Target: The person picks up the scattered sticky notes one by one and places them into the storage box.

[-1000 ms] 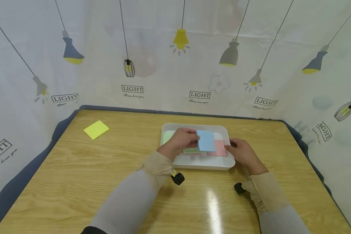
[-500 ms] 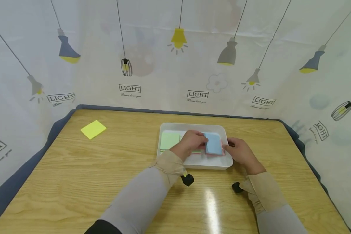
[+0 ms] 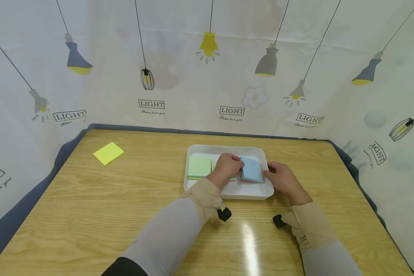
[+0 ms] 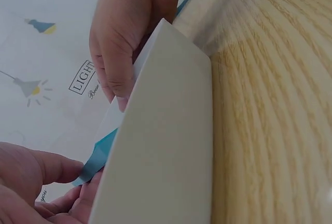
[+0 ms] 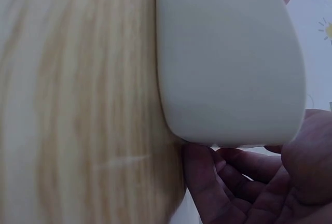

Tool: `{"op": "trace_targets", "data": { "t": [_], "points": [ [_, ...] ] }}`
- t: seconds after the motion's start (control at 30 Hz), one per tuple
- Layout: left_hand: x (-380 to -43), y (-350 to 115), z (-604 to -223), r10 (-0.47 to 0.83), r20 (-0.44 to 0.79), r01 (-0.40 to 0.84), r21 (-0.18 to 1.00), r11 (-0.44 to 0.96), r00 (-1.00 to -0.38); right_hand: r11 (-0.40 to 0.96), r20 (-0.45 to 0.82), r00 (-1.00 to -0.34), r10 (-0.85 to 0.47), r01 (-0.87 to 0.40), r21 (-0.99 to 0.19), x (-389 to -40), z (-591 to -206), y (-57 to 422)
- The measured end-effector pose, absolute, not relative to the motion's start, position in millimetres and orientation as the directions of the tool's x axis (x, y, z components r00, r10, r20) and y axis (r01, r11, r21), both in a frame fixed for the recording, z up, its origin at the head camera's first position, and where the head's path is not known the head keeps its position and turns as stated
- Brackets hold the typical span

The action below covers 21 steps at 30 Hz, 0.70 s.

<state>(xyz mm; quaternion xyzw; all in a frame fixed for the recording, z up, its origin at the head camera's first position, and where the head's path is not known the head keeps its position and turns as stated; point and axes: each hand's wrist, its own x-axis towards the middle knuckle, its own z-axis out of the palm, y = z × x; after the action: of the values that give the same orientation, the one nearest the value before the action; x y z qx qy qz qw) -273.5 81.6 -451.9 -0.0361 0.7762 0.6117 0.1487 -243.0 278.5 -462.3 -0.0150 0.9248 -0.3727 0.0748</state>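
Observation:
In the head view, a white tray (image 3: 224,192) holds pads of sticky notes. My left hand (image 3: 226,168) pinches the left edge of a blue sticky note pad (image 3: 251,168), which lies over a mostly hidden pink pad at the tray's right side. The left wrist view shows the thumb and fingers of my left hand (image 4: 31,182) on the blue pad (image 4: 101,154). My right hand (image 3: 285,180) grips the tray's right end, thumb over the rim. From the right wrist, my right hand's (image 5: 244,185) fingers appear curled against the outside of the tray (image 5: 228,63).
Light green pads (image 3: 199,166) lie stacked in the tray's left part; my left hand partly covers other pads beside them. A yellow sticky note pad (image 3: 108,153) rests on the wooden table (image 3: 141,168) at the far left. A printed curtain (image 3: 183,76) surrounds the table's back and sides.
My left hand has moved right and lowered the blue pad onto the pink one, uncovering the green pads at left. The right hand stays at the tray's end.

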Motion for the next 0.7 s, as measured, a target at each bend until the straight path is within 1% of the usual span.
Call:
{"op": "trace_targets", "data": {
  "t": [0.13, 0.27, 0.33, 0.7],
  "points": [
    [-273.7, 84.1, -450.4, 0.121, -0.239, -0.179, 0.910, 0.373, -0.963, 0.731, -0.142, -0.987, -0.077, 0.041, -0.681, -243.3, -462.1, 278.3],
    [-274.0, 83.8, -449.7, 0.129, -0.170, -0.071, 0.828, 0.556, -0.977, 0.739, -0.148, -0.986, -0.071, 0.048, -0.672, -242.8, -461.1, 277.4],
    [-273.8, 83.5, -449.5, 0.139, -0.147, -0.033, 0.792, 0.609, -0.979, 0.740, -0.150, -0.986, -0.070, 0.049, -0.671, -242.5, -460.7, 277.0],
    [-270.4, 82.0, -443.5, 0.206, -0.104, 0.074, 0.703, 0.707, -0.973, 0.732, -0.160, -0.985, -0.067, 0.060, -0.678, -243.3, -462.2, 278.0]
  ]
}}
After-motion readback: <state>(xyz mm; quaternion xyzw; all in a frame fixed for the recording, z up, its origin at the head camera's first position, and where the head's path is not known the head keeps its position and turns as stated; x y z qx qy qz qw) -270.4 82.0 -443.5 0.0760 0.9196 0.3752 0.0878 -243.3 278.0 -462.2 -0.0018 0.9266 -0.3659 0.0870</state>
